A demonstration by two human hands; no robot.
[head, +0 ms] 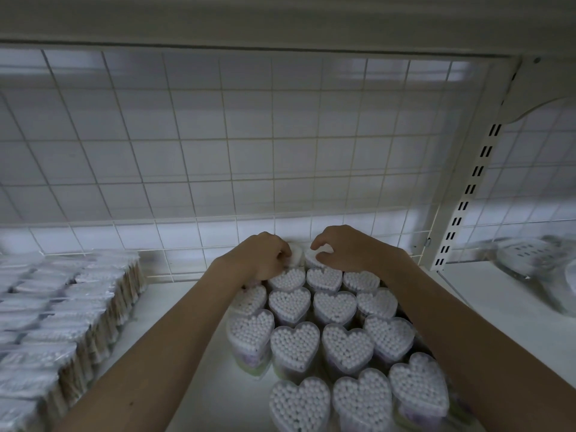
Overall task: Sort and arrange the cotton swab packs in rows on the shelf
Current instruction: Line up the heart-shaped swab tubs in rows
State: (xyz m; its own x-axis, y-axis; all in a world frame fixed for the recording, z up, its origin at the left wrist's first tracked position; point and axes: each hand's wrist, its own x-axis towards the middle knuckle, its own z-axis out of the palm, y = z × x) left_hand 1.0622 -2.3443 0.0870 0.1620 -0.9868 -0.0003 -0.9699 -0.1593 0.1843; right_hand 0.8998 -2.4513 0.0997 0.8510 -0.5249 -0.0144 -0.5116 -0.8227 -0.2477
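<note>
Head view: a white shelf (199,385) in dim light, backed by a white wire grid panel (218,151), with the underside of a higher shelf board (249,20) overhead and a slotted white upright (473,182) at the right end of the grid. The landmark for this report is the block of heart-shaped cotton swab packs (324,338), which stands upright on the shelf in rows running from the near edge back to the grid, swab tips facing up under clear lids (neighbouring packs touch or stand just beside one another). At the rear of the block, against the foot of the grid, both hands work on the last row. The left hand (265,257) has its fingers curled down around a rear pack (296,255) at the block's back left; the pack's white top shows just right of the knuckles. The right hand (339,249) is arched over the neighbouring rear pack (313,257), thumb and fingertips bent onto its top; whether it actually pinches the pack or only rests on it cannot be told. Both bare forearms reach in from the near edge, one along each flank of the block. Well to the left of the block lie flat bagged swab packs (62,307) with wooden sticks, laid in overlapping rows. To the right of the block, beyond the upright, clear-wrapped goods (530,257) lie on the adjoining shelf, too blurred to identify.
</note>
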